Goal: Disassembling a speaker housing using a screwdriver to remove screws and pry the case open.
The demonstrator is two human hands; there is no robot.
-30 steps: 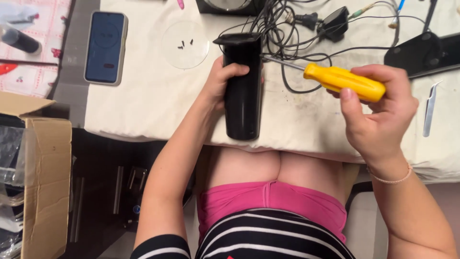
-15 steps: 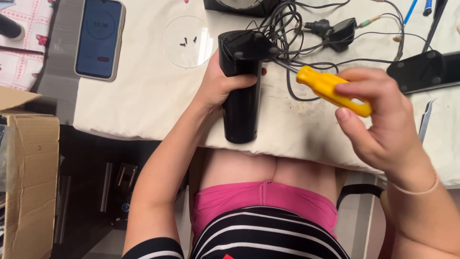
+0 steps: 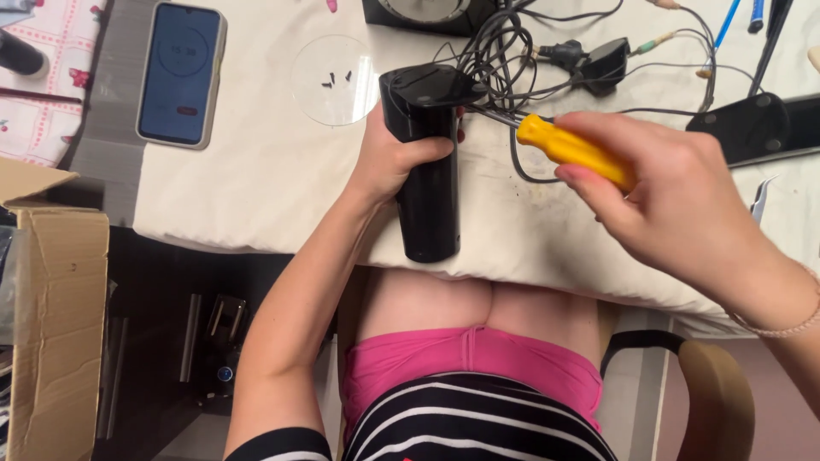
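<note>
Now screwdriver [image 3: 571, 150] against black cylinder [image 3: 430, 171].

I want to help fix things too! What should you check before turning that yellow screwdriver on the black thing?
1. Left hand grips the black device: ok.
2. Right hand holds the yellow screwdriver: ok.
3. Tip seated in a screw: cannot tell, it is hidden beside the device's head.
4. Cables away from the tip: not ok, they crowd it.
5. Loose screws kept in the clear dish: ok.
</note>
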